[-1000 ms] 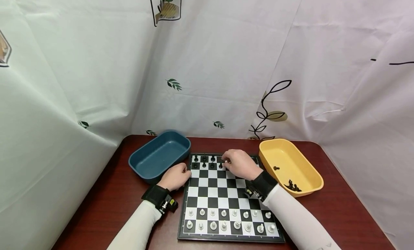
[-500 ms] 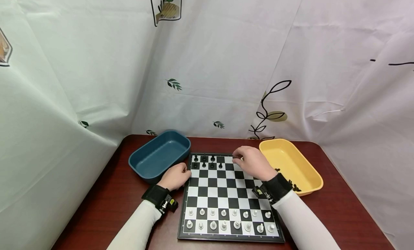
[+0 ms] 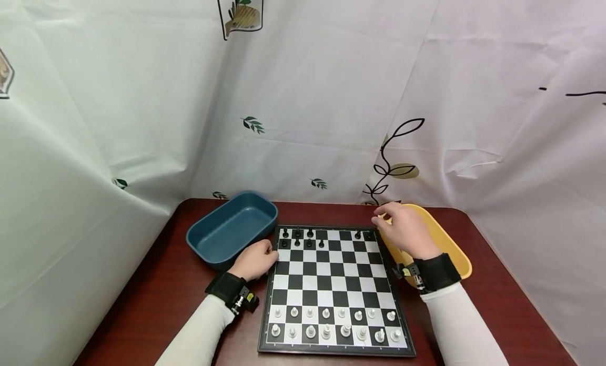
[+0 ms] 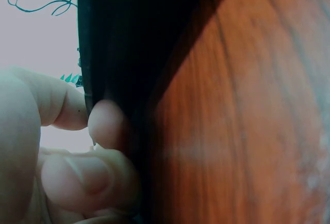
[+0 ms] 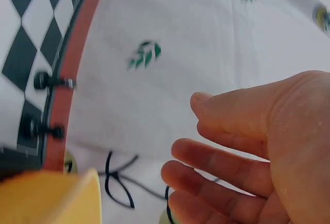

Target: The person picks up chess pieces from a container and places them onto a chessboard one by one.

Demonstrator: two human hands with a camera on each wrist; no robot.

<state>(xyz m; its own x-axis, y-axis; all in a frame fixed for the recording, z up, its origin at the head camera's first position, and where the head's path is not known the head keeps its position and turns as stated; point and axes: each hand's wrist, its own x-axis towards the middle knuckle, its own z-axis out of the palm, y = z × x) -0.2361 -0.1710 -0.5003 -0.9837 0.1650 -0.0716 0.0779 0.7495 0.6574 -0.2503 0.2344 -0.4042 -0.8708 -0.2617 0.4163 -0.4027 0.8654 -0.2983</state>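
The chessboard (image 3: 316, 274) lies on the table. My left hand (image 3: 254, 260) is at its left edge; in the left wrist view the fingers (image 4: 105, 123) are curled and grip that edge. Above the left rim of the yellow tub (image 3: 452, 240) is my right hand (image 3: 408, 230), its fingers (image 5: 221, 165) loosely extended with nothing between them. Several black chess pieces (image 3: 309, 243) stand at the board's back left. A black piece (image 3: 357, 234) and another in the corner (image 3: 370, 235) stand at the back right. White pieces (image 3: 326, 332) fill the two near rows.
A blue tub (image 3: 232, 230) stands at the back left, beside the board. The dark red table (image 3: 142, 303) ends at a white patterned curtain (image 3: 303, 92). My right hand and wristband hide much of the yellow tub's inside.
My right hand has moved right from the board's back rows to above the yellow tub. The two black pieces at the back right now show. My left hand stays at the board's edge.
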